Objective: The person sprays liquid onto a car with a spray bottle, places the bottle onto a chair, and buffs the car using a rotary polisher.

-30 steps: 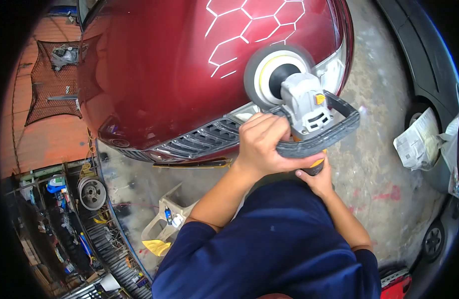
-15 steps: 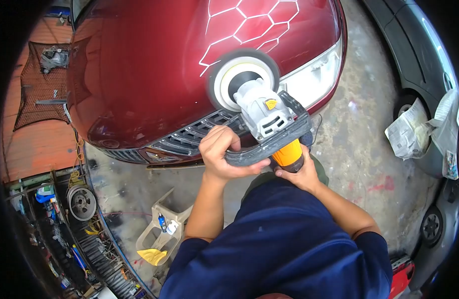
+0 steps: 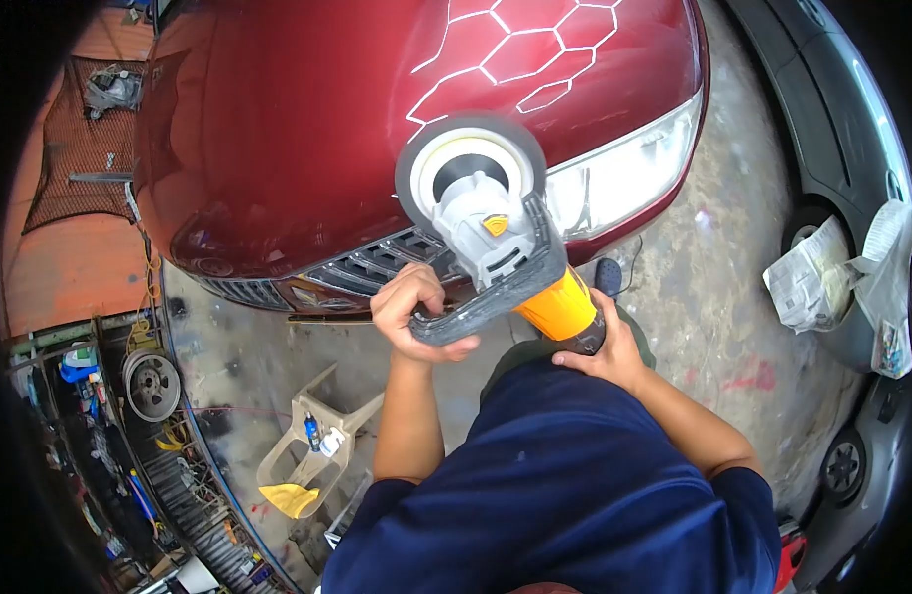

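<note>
A car polisher (image 3: 488,238) with a grey head and an orange body is held between my two hands. My left hand (image 3: 413,315) is wrapped round the end of its black loop handle. Around the dark rear of the orange body, my right hand (image 3: 614,348) is closed, close to my shirt. The round polishing pad (image 3: 466,173) lies over the front of the dark red car hood (image 3: 298,129); its underside is hidden. The white headlight (image 3: 629,173) is just to the right of the pad, and the dark grille (image 3: 377,265) lies below it.
At lower left a beige plastic chair (image 3: 342,421) holds a yellow cloth (image 3: 290,499) and small bottles. A rack with a wheel rim (image 3: 152,386) and tools stands farther left. On the right is a grey car (image 3: 822,109) with newspaper (image 3: 810,277) hanging against it.
The polisher has shifted slightly left in view and turned a little, with both hands still on it. The hood and headlight appear farther right as the view moved.
</note>
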Tool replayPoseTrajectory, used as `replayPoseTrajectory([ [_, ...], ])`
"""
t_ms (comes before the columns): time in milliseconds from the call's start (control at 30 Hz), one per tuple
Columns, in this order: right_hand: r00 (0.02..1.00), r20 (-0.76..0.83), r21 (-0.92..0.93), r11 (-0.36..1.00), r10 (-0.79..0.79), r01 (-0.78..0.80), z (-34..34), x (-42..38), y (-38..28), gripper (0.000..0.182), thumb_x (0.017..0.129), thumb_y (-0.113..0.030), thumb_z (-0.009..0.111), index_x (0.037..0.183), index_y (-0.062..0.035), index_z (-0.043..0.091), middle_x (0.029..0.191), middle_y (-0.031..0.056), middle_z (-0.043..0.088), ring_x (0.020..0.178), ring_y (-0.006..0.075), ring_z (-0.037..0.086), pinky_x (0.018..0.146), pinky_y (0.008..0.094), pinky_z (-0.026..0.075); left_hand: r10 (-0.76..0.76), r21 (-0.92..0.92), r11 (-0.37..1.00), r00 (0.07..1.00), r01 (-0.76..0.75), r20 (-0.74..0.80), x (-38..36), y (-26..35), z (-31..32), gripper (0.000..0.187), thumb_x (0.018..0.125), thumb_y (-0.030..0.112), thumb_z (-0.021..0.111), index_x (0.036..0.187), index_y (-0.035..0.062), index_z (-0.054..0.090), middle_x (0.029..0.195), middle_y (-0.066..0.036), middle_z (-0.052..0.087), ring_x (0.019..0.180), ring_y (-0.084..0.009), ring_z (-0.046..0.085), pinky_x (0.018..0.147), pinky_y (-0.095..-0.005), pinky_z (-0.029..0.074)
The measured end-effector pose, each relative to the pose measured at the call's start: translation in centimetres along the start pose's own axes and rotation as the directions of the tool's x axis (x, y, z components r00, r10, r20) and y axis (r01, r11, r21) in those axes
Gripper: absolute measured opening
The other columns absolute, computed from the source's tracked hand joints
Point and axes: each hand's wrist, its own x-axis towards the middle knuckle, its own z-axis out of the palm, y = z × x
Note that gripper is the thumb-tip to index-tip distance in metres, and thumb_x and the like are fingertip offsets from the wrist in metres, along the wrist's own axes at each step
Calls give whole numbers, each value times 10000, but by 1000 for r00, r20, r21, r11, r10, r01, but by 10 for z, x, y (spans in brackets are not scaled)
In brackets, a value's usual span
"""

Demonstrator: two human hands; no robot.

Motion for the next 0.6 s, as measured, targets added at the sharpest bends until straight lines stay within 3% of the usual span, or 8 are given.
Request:
replayPoseTrajectory([
  [133,998,56,7,999,-35,35,-1,8,-7,1170,693,-387,1046,1594,-53,378,1440,217,662,1354,378,652,1152,459,495,-37,-54,998,991,30,-127,-9,0,-11,744,708,639,959,653,75,477,613,-15,501,552,-155,483,595,-309,415],
  [167,997,63,8,999,-45,44,-1,9,-6,1166,689,-391,1048,1589,-55,386,1438,214,663,1348,377,655,1152,458,495,-64,16,998,990,67,-124,-11,6,-12,843,735,808,872,723,62,480,631,-30,520,581,-164,500,602,-324,398],
  [267,995,42,-2,996,-91,91,-4,12,-8,1121,701,-390,1039,1564,-82,395,1373,224,692,1285,398,690,1115,460,534,-53,-6,999,987,52,-155,-10,5,-11,837,736,797,880,730,59,485,635,-28,522,580,-164,500,606,-326,399],
  [400,999,16,10,999,-42,42,-10,10,-4,1111,696,-378,1041,1549,-71,399,1370,222,687,1283,394,689,1108,463,535,-63,-35,998,993,60,-96,-5,3,-4,810,728,762,909,733,60,506,649,-29,534,590,-166,508,612,-326,398],
  [433,999,4,4,999,-42,42,-11,8,-1,1111,695,-373,1042,1548,-68,399,1369,220,687,1284,391,689,1106,464,536,-62,-89,995,990,51,-124,-2,1,2,737,678,639,986,688,75,512,619,-20,523,559,-166,493,599,-325,415],
  [600,996,-48,-6,997,-71,71,-21,4,11,1110,691,-352,1046,1543,-57,398,1360,219,690,1287,378,689,1097,469,540,-27,-80,997,995,19,-98,6,0,22,717,672,610,990,669,75,513,610,-20,523,552,-165,496,589,-317,415],
])
